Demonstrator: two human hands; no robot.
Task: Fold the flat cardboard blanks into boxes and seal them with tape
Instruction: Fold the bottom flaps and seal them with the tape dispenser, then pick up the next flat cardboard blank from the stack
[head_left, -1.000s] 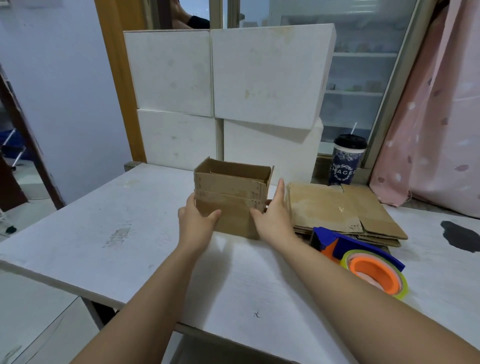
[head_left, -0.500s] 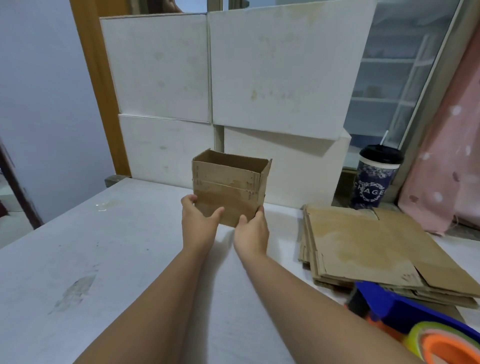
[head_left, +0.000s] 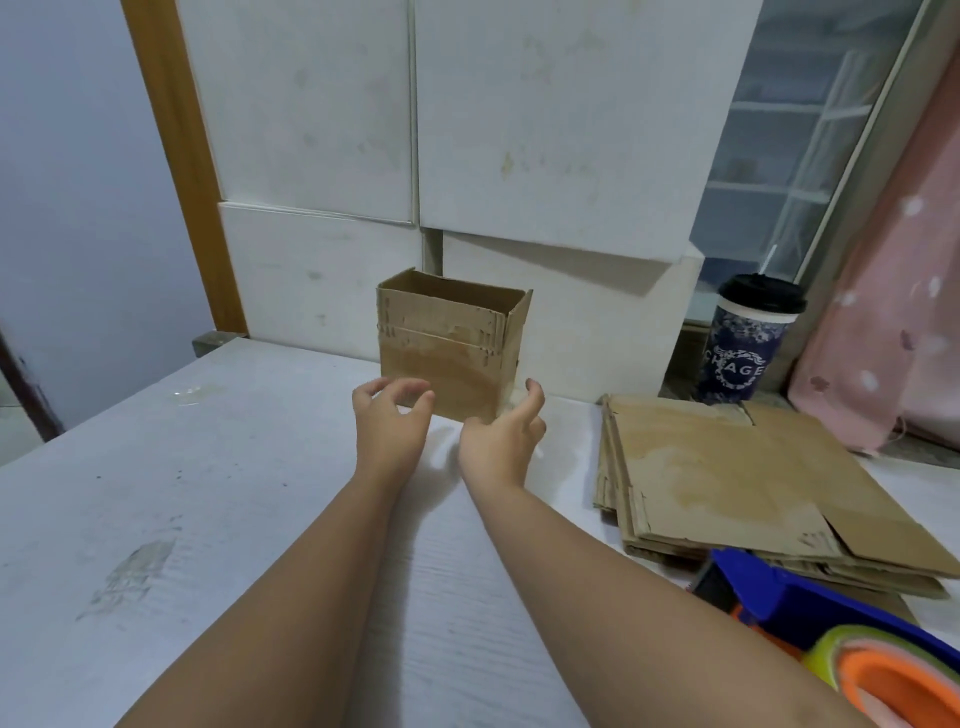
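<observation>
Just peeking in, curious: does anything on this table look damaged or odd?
The upright box looks worn: its front is scuffed, with torn strips near the open top. The flat blanks beside it show pale blotches and lie unevenly stacked.

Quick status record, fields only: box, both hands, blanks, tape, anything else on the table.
box: upright on table, top open
left hand: in front of box, fingers loosely curled, holding nothing
right hand: at box's lower right corner, holding nothing
blanks: flat stack, right of box
tape dispenser: near side of stack, untouched
cup: lidded, behind stack
</observation>
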